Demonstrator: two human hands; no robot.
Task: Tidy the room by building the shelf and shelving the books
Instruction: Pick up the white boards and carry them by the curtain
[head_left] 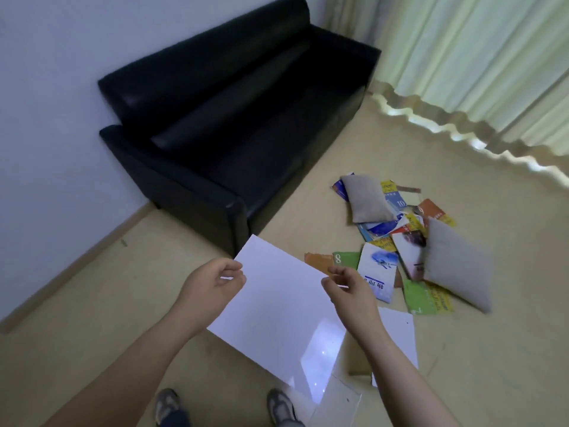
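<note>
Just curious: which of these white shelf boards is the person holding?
The topmost board, gripped by left hand and right hand; the other boards lie on the floor.

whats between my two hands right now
The white panel spans the whole gap. The left hand pinches its left edge and the right hand pinches its right edge. This shows in the head view.

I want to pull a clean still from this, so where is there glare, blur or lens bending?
Head view: a glare patch sits low on the white panel; head view: the right-hand grey pillow is motion-smeared; head view: the wide lens bows the hem of the curtain, where daylight blows out; head view: the black sofa is dark, with almost no detail.
</note>
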